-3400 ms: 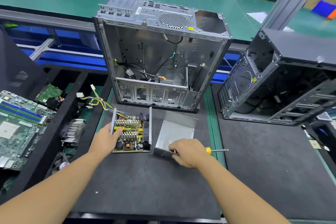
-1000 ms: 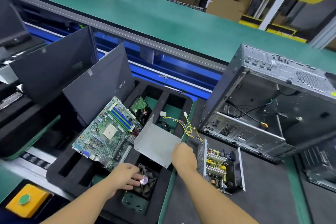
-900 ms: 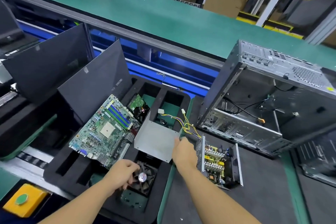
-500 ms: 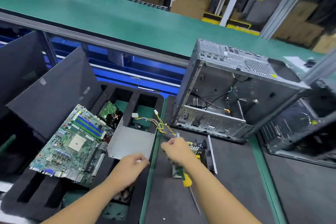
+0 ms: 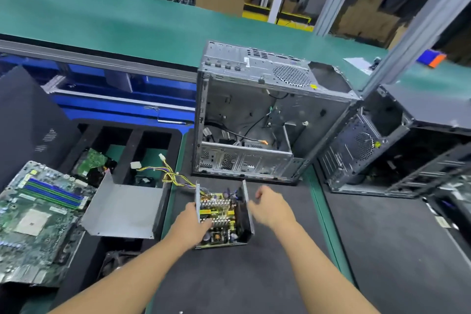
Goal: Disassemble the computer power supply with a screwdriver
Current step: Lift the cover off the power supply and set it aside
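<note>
The open power supply [image 5: 224,214] sits on the black mat, its circuit board and heat sinks exposed and its yellow wires [image 5: 168,174] trailing left. My left hand [image 5: 191,223] grips its left wall, fingers curled over onto the heat sinks. My right hand [image 5: 274,209] is blurred, just right of the supply's right wall, with relaxed fingers and nothing in it. The supply's grey metal cover [image 5: 122,209] lies on the foam tray to the left. No screwdriver is in view.
A stripped silver computer case [image 5: 254,120] stands right behind the supply, and a black case [image 5: 397,150] stands to the right. The black foam tray [image 5: 127,137] on the left holds a motherboard [image 5: 38,214] and a fan [image 5: 114,262]. A green conveyor [image 5: 114,23] runs behind.
My left hand left the tray and took hold of the supply's left wall. My right hand moved from the left of the supply to its right side, and the screwdriver it held is gone from view.
</note>
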